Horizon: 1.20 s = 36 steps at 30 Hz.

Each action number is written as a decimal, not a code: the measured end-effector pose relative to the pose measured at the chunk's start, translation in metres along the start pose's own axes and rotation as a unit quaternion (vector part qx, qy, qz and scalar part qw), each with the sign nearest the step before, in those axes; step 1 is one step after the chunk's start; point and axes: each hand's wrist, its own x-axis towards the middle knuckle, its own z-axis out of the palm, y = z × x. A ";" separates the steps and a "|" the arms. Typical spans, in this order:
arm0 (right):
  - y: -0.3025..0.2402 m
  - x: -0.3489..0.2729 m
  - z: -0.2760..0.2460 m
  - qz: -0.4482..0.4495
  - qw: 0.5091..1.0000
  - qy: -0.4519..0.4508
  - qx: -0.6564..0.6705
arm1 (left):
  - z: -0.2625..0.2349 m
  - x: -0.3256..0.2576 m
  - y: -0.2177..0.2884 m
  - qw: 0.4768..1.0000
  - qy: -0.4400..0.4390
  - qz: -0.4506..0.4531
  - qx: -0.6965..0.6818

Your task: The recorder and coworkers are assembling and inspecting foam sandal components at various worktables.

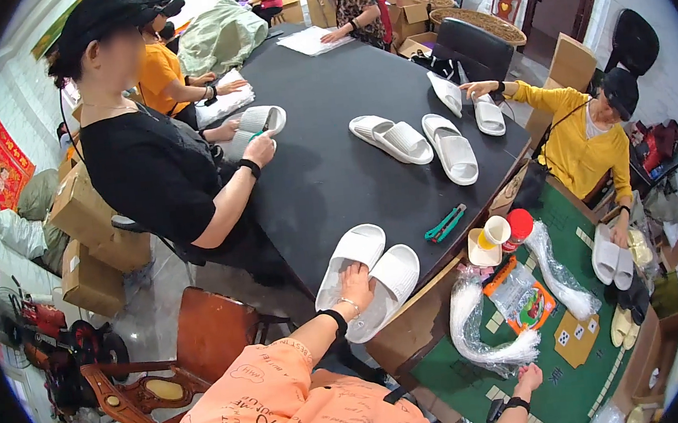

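Note:
At the near edge of the black table, my left hand (355, 290) grips a pair of white slippers at their adjoining inner sides. The left slipper (361, 246) and the right slipper (398, 275) lie side by side, toes pointing away. My right hand (528, 379) is low over the green table, its fingers curled. Whether anything is in them is too small to tell. Just beyond it is the frayed end of a bundle of clear plastic strands (473, 337). A green utility knife (445, 224) rests on the black table, right of the slippers.
More white slippers (451, 149) lie farther along the black table (330, 122). A co-worker at left holds a slipper (261, 121); another at right, in yellow, touches slippers (610, 257). Cups (492, 233), a red-lidded jar (520, 223) and an orange pouch (520, 296) crowd the green table (566, 369).

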 end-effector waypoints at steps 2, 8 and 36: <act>-0.001 0.000 0.000 -0.002 1.000 0.001 -0.005 | -0.001 0.001 -0.001 1.000 -0.016 -0.006 0.002; -0.006 -0.003 -0.009 -0.028 0.995 0.020 -0.098 | -0.001 0.002 0.001 1.000 -0.001 0.009 -0.015; -0.239 -0.153 -0.040 -0.430 0.831 0.158 0.316 | 0.005 0.002 -0.013 1.000 0.006 0.014 0.001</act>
